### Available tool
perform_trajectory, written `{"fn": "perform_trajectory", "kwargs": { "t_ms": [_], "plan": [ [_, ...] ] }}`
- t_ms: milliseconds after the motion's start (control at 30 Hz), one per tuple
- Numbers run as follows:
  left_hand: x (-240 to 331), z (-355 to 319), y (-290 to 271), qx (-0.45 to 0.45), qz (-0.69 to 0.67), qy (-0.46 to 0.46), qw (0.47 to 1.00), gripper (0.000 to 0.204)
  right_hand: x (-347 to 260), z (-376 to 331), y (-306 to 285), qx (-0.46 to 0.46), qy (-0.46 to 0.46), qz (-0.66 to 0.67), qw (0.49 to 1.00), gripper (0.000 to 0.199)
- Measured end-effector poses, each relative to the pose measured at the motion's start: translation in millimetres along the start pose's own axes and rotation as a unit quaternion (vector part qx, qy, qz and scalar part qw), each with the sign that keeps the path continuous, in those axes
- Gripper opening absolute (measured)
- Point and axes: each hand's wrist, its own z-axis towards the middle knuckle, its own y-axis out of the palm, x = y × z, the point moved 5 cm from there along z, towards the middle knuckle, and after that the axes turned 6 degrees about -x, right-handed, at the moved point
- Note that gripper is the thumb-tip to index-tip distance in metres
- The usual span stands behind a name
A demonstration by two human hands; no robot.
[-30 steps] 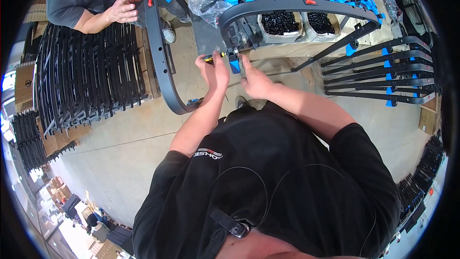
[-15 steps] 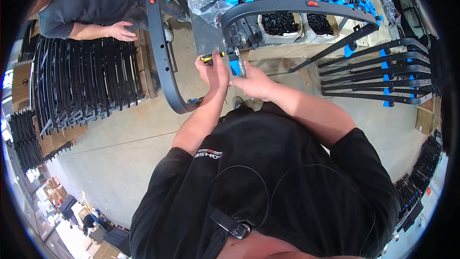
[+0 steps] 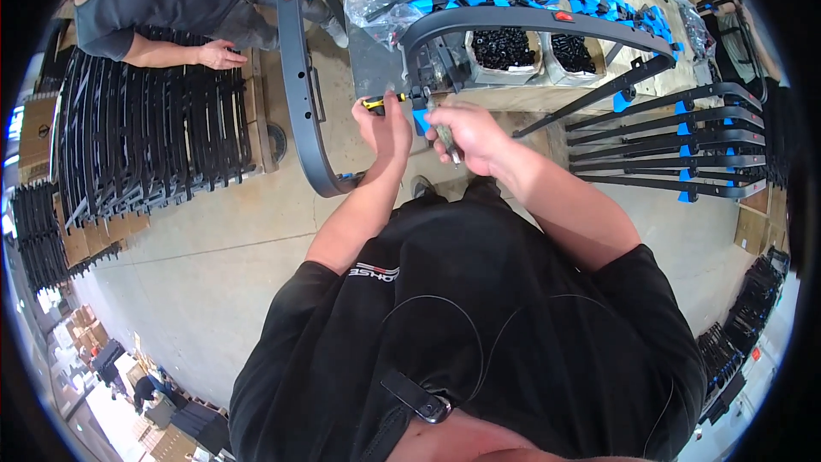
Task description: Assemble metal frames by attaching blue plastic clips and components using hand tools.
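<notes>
My left hand has its fingers wrapped round a yellow-and-black screwdriver, my right hand round a metal ratchet, probably opposed so both reach one end of the curved black frame. That end, with its blue bracket, lies between my fingers.

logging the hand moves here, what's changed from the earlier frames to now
The right hand has shifted slightly right, and the metal tool in it slants more, lower end to the right. The co-worker's hand has lowered beside the stacked black frames. The left hand still holds the yellow-and-black tool.
</notes>
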Motion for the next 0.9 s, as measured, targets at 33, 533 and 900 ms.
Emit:
{"fn": "perform_trajectory", "kwargs": {
  "t_ms": [33, 533, 900],
  "plan": [
    [2, -1, -1, 0.007, 0.005, -0.001, 1.000, 0.050, 4, 2, -5, 0.013, -0.008, -0.001, 1.000, 0.013],
    [22, -18, -2, 0.104, 0.000, -0.025, 0.994, 0.037, 104, -43, -142, 0.126, -0.016, 0.064, 0.990, 0.008],
    [-5, -8, -5, 0.154, 0.010, -0.049, 0.987, 0.039, 116, -51, -161, 0.149, -0.037, -0.003, 0.988, 0.012]
  ]
}}
